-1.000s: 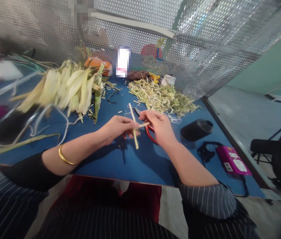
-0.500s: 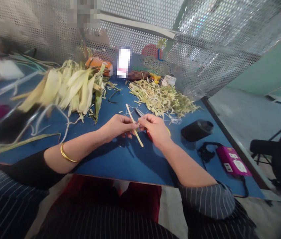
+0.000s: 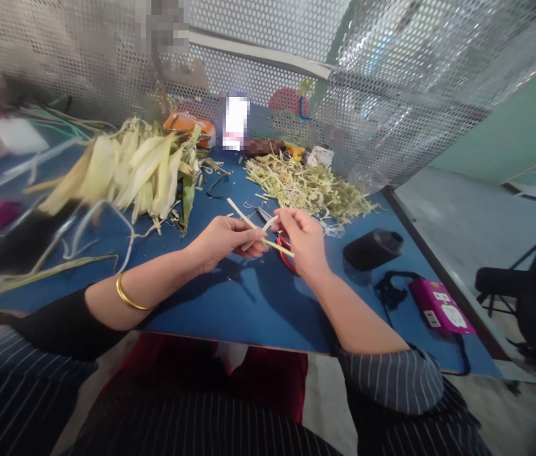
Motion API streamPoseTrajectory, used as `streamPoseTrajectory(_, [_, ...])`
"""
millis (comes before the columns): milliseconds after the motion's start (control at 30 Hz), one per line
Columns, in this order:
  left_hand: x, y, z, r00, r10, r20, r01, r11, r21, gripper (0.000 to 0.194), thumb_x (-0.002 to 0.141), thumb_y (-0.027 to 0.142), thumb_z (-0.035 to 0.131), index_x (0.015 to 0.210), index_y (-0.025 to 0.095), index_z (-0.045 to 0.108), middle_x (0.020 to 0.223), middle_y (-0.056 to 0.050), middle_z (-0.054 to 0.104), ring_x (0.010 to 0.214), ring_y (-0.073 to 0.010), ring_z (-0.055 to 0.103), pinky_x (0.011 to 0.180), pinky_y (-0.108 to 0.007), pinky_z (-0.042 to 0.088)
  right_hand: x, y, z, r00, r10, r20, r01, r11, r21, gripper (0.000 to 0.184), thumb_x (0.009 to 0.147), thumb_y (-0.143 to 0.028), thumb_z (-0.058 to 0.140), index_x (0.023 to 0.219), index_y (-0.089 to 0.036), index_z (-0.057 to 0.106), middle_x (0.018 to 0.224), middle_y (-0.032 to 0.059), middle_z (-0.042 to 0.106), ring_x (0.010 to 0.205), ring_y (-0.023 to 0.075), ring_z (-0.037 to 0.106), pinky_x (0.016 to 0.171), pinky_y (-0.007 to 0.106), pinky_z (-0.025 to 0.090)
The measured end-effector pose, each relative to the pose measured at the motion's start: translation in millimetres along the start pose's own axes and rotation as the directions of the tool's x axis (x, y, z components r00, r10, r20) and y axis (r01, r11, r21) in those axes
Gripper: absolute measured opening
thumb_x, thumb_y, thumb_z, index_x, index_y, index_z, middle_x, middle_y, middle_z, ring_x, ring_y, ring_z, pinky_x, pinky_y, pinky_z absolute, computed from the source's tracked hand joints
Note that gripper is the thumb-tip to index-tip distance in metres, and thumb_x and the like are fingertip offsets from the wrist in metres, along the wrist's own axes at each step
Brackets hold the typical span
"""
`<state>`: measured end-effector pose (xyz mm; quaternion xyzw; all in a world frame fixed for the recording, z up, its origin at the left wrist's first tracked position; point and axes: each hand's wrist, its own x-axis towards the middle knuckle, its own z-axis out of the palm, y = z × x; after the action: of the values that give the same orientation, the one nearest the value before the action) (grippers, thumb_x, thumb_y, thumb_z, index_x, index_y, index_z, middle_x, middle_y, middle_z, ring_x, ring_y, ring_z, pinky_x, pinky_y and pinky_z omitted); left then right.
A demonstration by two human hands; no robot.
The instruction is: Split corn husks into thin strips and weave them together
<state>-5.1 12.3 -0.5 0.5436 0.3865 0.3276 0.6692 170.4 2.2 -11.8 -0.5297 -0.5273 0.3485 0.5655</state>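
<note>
Two narrow pale strips of corn husk [image 3: 240, 210] cross each other just above the blue table. My left hand [image 3: 224, 242] pinches them between thumb and fingers where they cross. One strip slants from upper left to lower right past the fingertips. My right hand [image 3: 306, 239] has thumb and forefinger closed on the upper end of the other strip, which bends up toward it. Behind and below my hands lie scissors [image 3: 286, 246] with red handles, their blades pointing away and partly covered by my right hand.
A heap of whole corn husks [image 3: 139, 172] lies at the left, and shredded husk scraps [image 3: 303, 183] pile up behind my hands. At the right are a black thread cone [image 3: 372, 249] and a magenta box [image 3: 441, 308] with a cord. A perforated screen [image 3: 258, 63] stands behind.
My right hand has lifted slightly and moved right, away from my left fingertips, drawing up one strip's end. The long strip in my left hand has tilted flatter.
</note>
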Motion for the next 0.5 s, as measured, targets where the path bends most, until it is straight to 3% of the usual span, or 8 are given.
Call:
streamPoseTrajectory(67, [1.5,0.6,-1.7,0.999,0.018,-0.034,-0.021,0.997,-0.076,0.029,0.075,0.038,0.07,0.089,0.012,0.07,0.086,-0.01,0.073,0.074,-0.0148,0.069,0.07,-0.026,0.052,2.1,-0.9,-4.3,0.985,-0.077,-0.153,0.079,0.997,0.005,0.02,0.083,-0.037,0.057,0.093,-0.021,0.06,0.088,0.0016,0.064,0.073,0.0123,0.063,0.068,0.027,0.047])
streamPoseTrajectory(167, [3.2,2.5,-3.1,0.994,0.054,-0.093,-0.066,0.988,-0.136,0.027,0.073,0.031,0.072,0.093,0.012,0.068,0.097,-0.011,0.073,0.085,-0.0165,0.068,0.076,-0.027,0.052,-3.8,-4.3,-3.9,0.947,-0.122,-0.297,0.14,0.989,0.039,0.018,0.085,-0.038,0.055,0.08,-0.02,0.057,0.074,-0.0011,0.06,0.066,0.0114,0.061,0.065,0.026,0.046])
streamPoseTrajectory(200, [3.7,3.1,-3.1,0.991,0.065,-0.118,-0.083,0.985,-0.15,0.027,0.073,0.029,0.072,0.094,0.011,0.068,0.097,-0.011,0.072,0.086,-0.0166,0.068,0.078,-0.028,0.052,-7.9,-5.6,-1.7,0.958,-0.108,-0.266,0.126,0.991,0.05,0.023,0.085,-0.039,0.054,0.073,-0.02,0.056,0.067,-0.0018,0.058,0.061,0.0112,0.059,0.063,0.026,0.046])
streamPoseTrajectory(267, [4.5,3.7,-2.3,0.983,0.089,-0.162,-0.117,0.977,-0.176,0.029,0.071,0.025,0.073,0.096,0.01,0.068,0.094,-0.01,0.073,0.085,-0.0161,0.068,0.077,-0.027,0.051,-17.0,-7.7,4.7,0.996,-0.041,-0.083,0.045,0.997,0.055,0.031,0.085,-0.042,0.054,0.065,-0.018,0.057,0.06,-0.001,0.057,0.056,0.0114,0.056,0.061,0.026,0.047])
streamPoseTrajectory(367, [5.8,2.6,-0.6,0.966,0.138,-0.219,-0.181,0.965,-0.19,0.031,0.068,0.023,0.074,0.096,0.011,0.067,0.088,-0.008,0.072,0.08,-0.015,0.067,0.073,-0.027,0.051,-26.6,-8.0,14.0,0.98,0.082,0.18,-0.085,0.996,0.005,0.032,0.081,-0.045,0.059,0.067,-0.016,0.063,0.065,0.0021,0.063,0.059,0.0135,0.059,0.062,0.028,0.05])
streamPoseTrajectory(500, [6.3,-1.9,2.2,0.948,0.178,-0.265,-0.229,0.958,-0.173,0.03,0.067,0.023,0.075,0.094,0.012,0.067,0.083,-0.007,0.072,0.075,-0.0142,0.066,0.069,-0.027,0.05,-26.9,-5.3,18.1,0.976,0.1,0.191,-0.097,0.995,-0.026,0.026,0.077,-0.042,0.063,0.074,-0.016,0.067,0.07,0.0022,0.067,0.062,0.0139,0.061,0.066,0.029,0.051])
